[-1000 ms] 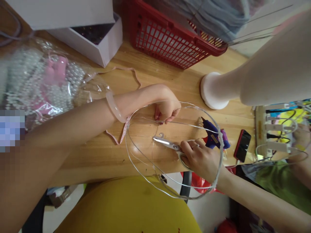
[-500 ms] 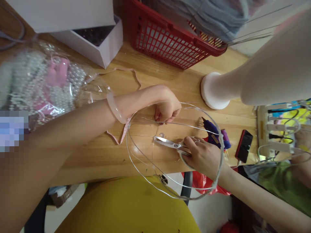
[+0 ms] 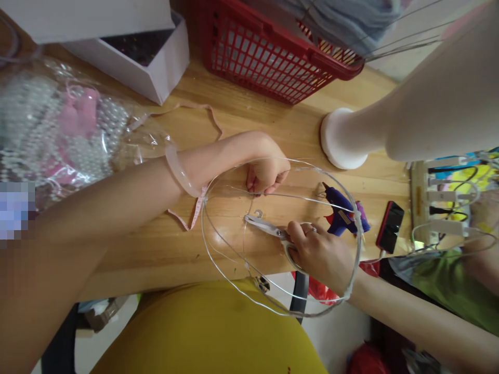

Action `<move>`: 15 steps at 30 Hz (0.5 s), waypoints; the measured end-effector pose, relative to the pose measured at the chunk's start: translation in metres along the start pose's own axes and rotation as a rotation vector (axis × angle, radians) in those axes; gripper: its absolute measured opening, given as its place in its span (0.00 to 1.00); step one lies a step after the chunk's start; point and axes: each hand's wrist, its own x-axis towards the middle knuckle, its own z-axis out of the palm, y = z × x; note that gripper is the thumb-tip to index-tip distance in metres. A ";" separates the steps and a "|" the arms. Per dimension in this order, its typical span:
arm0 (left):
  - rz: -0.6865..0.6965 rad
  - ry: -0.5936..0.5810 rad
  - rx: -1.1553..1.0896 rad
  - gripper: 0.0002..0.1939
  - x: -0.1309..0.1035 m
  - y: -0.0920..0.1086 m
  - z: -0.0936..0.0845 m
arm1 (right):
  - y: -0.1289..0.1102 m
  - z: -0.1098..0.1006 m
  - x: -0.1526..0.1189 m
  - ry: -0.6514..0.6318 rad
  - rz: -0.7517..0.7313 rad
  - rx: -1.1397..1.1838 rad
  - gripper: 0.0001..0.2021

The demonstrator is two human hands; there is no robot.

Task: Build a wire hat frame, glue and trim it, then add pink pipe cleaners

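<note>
My left hand (image 3: 268,174) is bent down at the wrist, its fingers closed at a thin wire (image 3: 253,204) that runs down toward the scissors. In my right hand (image 3: 319,254) is a pair of scissors (image 3: 267,227), the blades nearly together and their tips at the thin wire. A round frame of silvery wire (image 3: 357,223) surrounds both the scissors and the thin wire; my right forearm passes through its side. Beside the blades lies a small clear hook-shaped piece (image 3: 258,213). The fingertips of my left hand are partly hidden.
A blue glue gun (image 3: 340,210) and a phone (image 3: 390,227) lie to the right, near a white stand (image 3: 343,137) and a power strip (image 3: 420,208). Behind are a red basket (image 3: 268,59) and a white box (image 3: 167,65). Bagged pearl strings (image 3: 35,114) and a measuring tape (image 3: 198,208) lie left.
The scissor blades have come closer together and their tips have shifted slightly left. My left hand stays closed in nearly the same place. The whole view has shifted a little.
</note>
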 end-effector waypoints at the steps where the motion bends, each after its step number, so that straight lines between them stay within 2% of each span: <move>1: -0.009 -0.001 -0.018 0.11 0.001 -0.001 0.000 | -0.001 0.000 -0.001 0.018 -0.003 -0.005 0.04; 5: -0.020 0.009 -0.108 0.12 0.004 -0.003 -0.002 | 0.000 0.004 -0.001 0.078 -0.024 0.001 0.06; 9: 0.025 -0.016 -0.088 0.12 0.003 -0.004 -0.001 | 0.009 0.013 0.000 0.165 0.005 0.087 0.07; 13: 0.072 0.006 -0.090 0.11 -0.004 -0.006 0.002 | 0.019 0.016 -0.003 0.235 0.189 0.230 0.07; 15: 0.105 0.056 -0.111 0.10 -0.009 -0.006 0.002 | 0.019 0.013 -0.005 0.284 0.296 0.267 0.07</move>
